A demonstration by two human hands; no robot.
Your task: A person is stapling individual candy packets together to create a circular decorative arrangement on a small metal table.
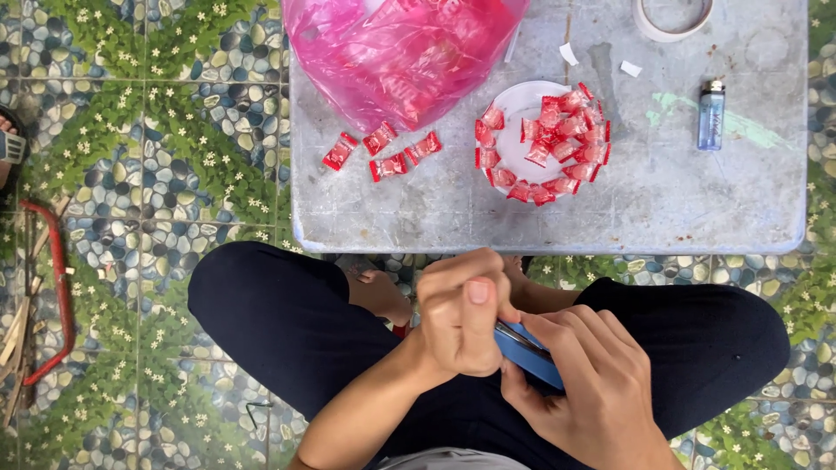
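Observation:
Both my hands meet over my lap, below the table's near edge. My right hand (pixel 592 387) grips a blue tool (pixel 529 359) that has a grey metal part on top. My left hand (pixel 461 313) is curled over the tool's upper end, with thumb and fingers pinched on the metal part. On the low grey table (pixel 679 209) ahead sits a white round disc (pixel 521 139) with several red wrapped candies (pixel 566 122) stuck around its rim. A few loose red candies (pixel 387 157) lie to its left, beside a pink plastic bag (pixel 401 52) full of more.
A blue lighter (pixel 711 115), a roll of tape (pixel 672 19) and paper scraps (pixel 568 54) lie on the table's far right. A red-framed tool (pixel 59 287) and wooden sticks (pixel 13 335) rest on the pebble-patterned floor at left. Another person's sandalled foot (pixel 9 144) shows at the left edge.

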